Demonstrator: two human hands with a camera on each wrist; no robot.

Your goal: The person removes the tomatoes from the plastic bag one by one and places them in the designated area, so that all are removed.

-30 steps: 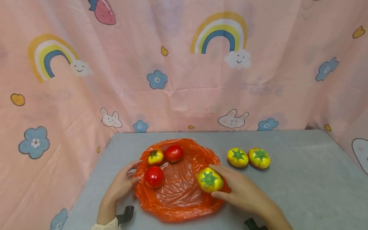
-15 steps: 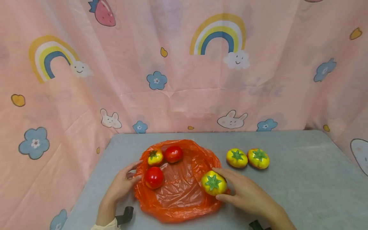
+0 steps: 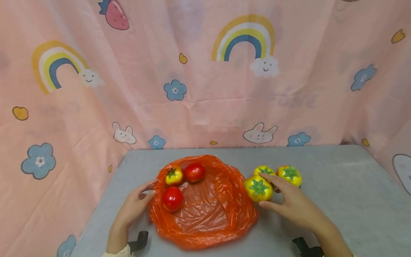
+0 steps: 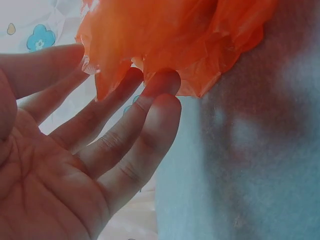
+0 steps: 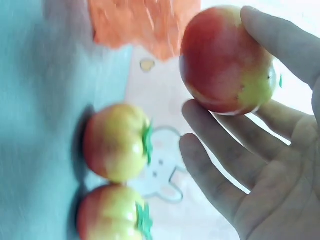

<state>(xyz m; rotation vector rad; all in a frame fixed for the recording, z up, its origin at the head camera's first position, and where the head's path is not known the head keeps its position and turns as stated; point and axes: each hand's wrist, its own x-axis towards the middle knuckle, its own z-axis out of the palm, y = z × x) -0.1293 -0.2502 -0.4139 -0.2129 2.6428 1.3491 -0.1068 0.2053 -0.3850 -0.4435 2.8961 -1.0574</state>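
Note:
My right hand [image 3: 293,203] pinches a yellow tomato with a green star-shaped top [image 3: 258,188] between thumb and fingers, just right of the orange plastic bag [image 3: 205,237]. In the right wrist view the held tomato [image 5: 225,62] shows its red underside, clear of the table. My left hand [image 3: 133,205] touches the bag's left edge, its fingers loosely bent; in the left wrist view the fingertips meet the orange plastic [image 4: 165,45]. Inside the spread bag lie a red tomato [image 3: 172,198], another red one [image 3: 194,172] and a small yellow-red one [image 3: 174,175].
Two yellow tomatoes stand side by side right of the bag, one [image 3: 264,170] partly hidden behind the held tomato, the other [image 3: 290,175] beside it. The grey table [image 3: 346,192] reaches back to a pink patterned curtain [image 3: 205,121].
My right hand has moved right with the yellow tomato, from over the bag's right side to beyond its edge. The left hand has stayed at the bag's left edge.

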